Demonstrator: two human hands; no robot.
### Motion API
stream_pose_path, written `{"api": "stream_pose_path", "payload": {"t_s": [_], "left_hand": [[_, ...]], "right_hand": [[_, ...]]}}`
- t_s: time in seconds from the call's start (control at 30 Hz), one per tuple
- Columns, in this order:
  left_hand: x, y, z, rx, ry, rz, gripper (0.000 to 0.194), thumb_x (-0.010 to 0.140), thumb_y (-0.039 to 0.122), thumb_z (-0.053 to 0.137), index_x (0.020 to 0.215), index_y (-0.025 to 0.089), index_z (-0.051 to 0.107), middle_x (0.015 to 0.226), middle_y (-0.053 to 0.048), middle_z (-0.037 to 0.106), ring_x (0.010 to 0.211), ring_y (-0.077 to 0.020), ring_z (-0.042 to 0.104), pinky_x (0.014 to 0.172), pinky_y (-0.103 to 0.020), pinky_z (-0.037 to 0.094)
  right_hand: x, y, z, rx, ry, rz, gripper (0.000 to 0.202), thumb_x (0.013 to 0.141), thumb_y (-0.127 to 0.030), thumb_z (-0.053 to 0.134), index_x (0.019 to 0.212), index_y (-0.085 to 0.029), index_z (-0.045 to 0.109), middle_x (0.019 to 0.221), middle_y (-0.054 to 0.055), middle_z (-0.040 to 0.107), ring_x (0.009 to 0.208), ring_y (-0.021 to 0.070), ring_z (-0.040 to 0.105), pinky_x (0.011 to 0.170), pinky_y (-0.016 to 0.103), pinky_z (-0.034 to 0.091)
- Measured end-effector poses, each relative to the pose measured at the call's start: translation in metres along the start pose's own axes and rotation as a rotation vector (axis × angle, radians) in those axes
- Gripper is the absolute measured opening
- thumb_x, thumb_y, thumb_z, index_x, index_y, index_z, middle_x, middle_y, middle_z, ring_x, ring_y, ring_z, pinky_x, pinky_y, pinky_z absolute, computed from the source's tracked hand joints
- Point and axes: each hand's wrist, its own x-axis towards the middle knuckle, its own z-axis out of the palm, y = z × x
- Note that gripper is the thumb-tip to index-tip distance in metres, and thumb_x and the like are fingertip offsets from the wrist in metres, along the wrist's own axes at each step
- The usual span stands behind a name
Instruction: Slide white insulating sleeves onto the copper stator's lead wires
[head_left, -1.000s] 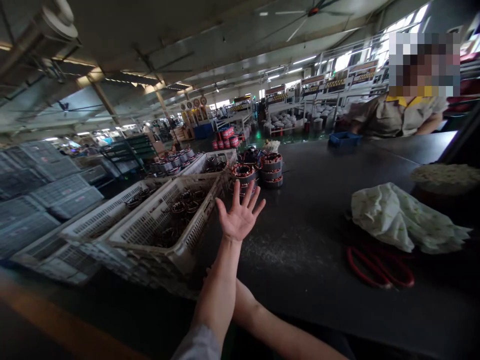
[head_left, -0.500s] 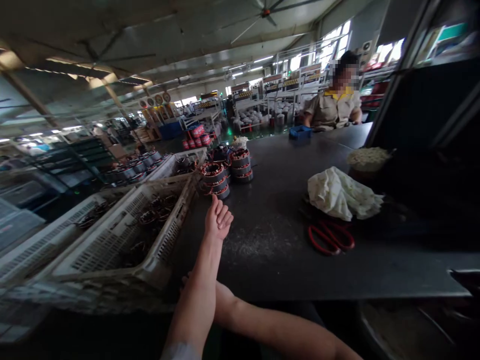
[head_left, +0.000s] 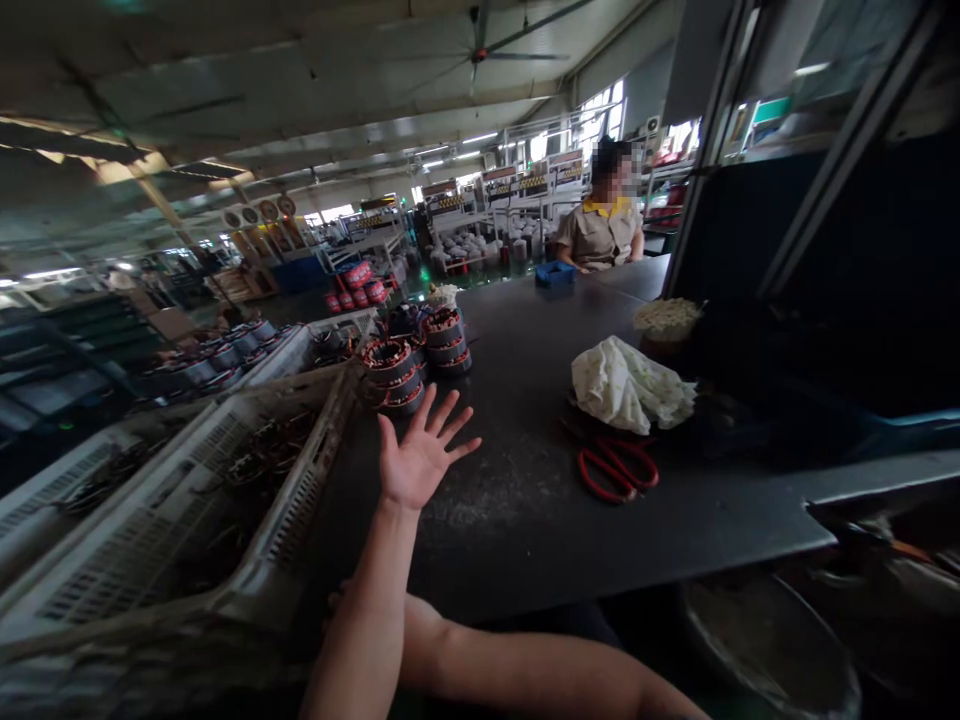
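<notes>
"What's nearest the hands?"

"A stack of dark grey, ring-shaped metal cores with copper-red windings (head_left: 394, 375). It stands on the black, flat-topped table (head_left: 517, 560), just beyond the left hand (head_left: 415, 465)."

"How would those handle?"

"Heavy for their size, I'd guess, and stiff in the metal. The windings look like the delicate part, easily scuffed or bent. I'd take hold around the smooth grey outer band, one ring at a time, since the layers might slide apart."

"And the left hand's pose?"

"Spread wide, palm towards the wearer, thumb out to the left, nothing in it. The forearm reaches up from the lower edge. The fingertips come close to the stack's base in this view; I can't see any contact."

"The right hand (head_left: 335, 600)?"

"Mostly hidden behind the left forearm, where the arms cross. I can't tell how far it's open or whether it holds anything."

"What's around them?"

"A white, slotted plastic crate (head_left: 274, 590) to the left; a red-handled tool (head_left: 631, 490) and a crumpled white cloth (head_left: 630, 385) to the right."
</notes>
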Motion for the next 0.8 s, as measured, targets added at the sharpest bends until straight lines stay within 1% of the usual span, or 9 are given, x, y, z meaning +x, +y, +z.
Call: {"api": "stream_pose_path", "payload": {"t_s": [0.17,0.27,0.33,0.37,0.47,0.57,0.67,0.73,0.8], "left_hand": [[-0.002,0.0,0.002,0.0,-0.04,0.015,0.073,0.093,0.079,0.02,0.145,0.033,0.041,0.152,-0.007,0.033,0.141,-0.0387,0.024,0.104,-0.07,0.03],[0.0,0.0,-0.002,0.013,0.029,0.03,0.072,0.094,0.078,0.02,0.138,0.03,0.051,0.142,-0.009,0.047,0.131,-0.0358,0.042,0.098,-0.061,0.044],[0.001,0.001,-0.008,0.022,0.096,0.016,0.067,0.098,0.071,0.024,0.114,0.022,0.067,0.107,-0.011,0.067,0.097,-0.0259,0.065,0.079,-0.041,0.056],[0.0,0.002,-0.011,0.017,0.123,0.017,0.063,0.101,0.065,0.028,0.094,0.018,0.07,0.081,-0.008,0.067,0.07,-0.0183,0.066,0.063,-0.029,0.055],[-0.004,0.005,-0.018,-0.035,0.171,0.071,0.064,0.106,0.046,0.037,0.05,0.016,0.042,0.038,0.005,0.03,0.027,-0.0062,0.026,0.035,-0.018,0.028],[-0.01,0.008,-0.018,-0.076,0.223,0.147,0.066,0.106,0.045,0.037,0.048,0.017,0.027,0.037,0.006,0.018,0.027,-0.0059,0.015,0.033,-0.02,0.021],[-0.014,0.01,-0.013,-0.053,0.236,0.176,0.067,0.104,0.056,0.034,0.051,0.016,0.041,0.04,0.004,0.029,0.031,-0.0066,0.027,0.037,-0.018,0.03],[-0.015,0.011,-0.007,-0.007,0.211,0.167,0.07,0.098,0.072,0.025,0.074,0.018,0.063,0.06,-0.004,0.056,0.051,-0.0125,0.053,0.05,-0.022,0.045],[-0.016,0.013,-0.001,0.061,0.186,0.168,0.078,0.09,0.083,0.014,0.115,0.028,0.064,0.106,-0.01,0.065,0.09,-0.0247,0.064,0.069,-0.038,0.055]], "right_hand": [[0.005,0.003,-0.007,0.042,-0.02,0.009,0.03,0.091,-0.024,0.053,0.115,-0.015,0.07,0.124,0.007,0.063,0.119,0.0237,0.052,0.11,0.038,0.039],[0.008,0.004,-0.012,0.056,-0.129,-0.018,0.035,0.095,-0.025,0.046,0.121,-0.012,0.065,0.127,0.009,0.061,0.123,0.0238,0.049,0.109,0.037,0.041],[0.008,0.004,-0.013,0.078,-0.204,-0.044,0.039,0.097,-0.025,0.04,0.126,-0.011,0.062,0.133,0.009,0.057,0.126,0.0236,0.046,0.109,0.036,0.042],[0.008,0.003,-0.013,0.092,-0.233,-0.047,0.04,0.098,-0.025,0.038,0.128,-0.01,0.06,0.136,0.009,0.055,0.127,0.0238,0.045,0.109,0.036,0.043],[0.006,0.0,-0.013,0.133,-0.264,-0.021,0.042,0.098,-0.024,0.037,0.13,-0.006,0.057,0.139,0.012,0.051,0.13,0.0258,0.044,0.108,0.039,0.045],[0.006,-0.004,-0.013,0.141,-0.21,0.004,0.042,0.098,-0.021,0.033,0.127,-0.004,0.058,0.135,0.015,0.054,0.127,0.0267,0.047,0.104,0.04,0.049],[0.006,-0.008,-0.012,0.142,-0.122,0.031,0.043,0.098,-0.019,0.029,0.119,-0.002,0.063,0.127,0.017,0.059,0.118,0.0279,0.054,0.098,0.042,0.054],[0.004,-0.01,-0.011,0.151,-0.079,0.051,0.043,0.098,-0.02,0.029,0.118,-0.002,0.063,0.126,0.017,0.059,0.116,0.0288,0.056,0.099,0.044,0.053],[0.001,-0.013,-0.008,0.15,-0.038,0.064,0.044,0.099,-0.021,0.029,0.121,-0.003,0.062,0.128,0.016,0.058,0.117,0.0284,0.055,0.103,0.043,0.05]]}}
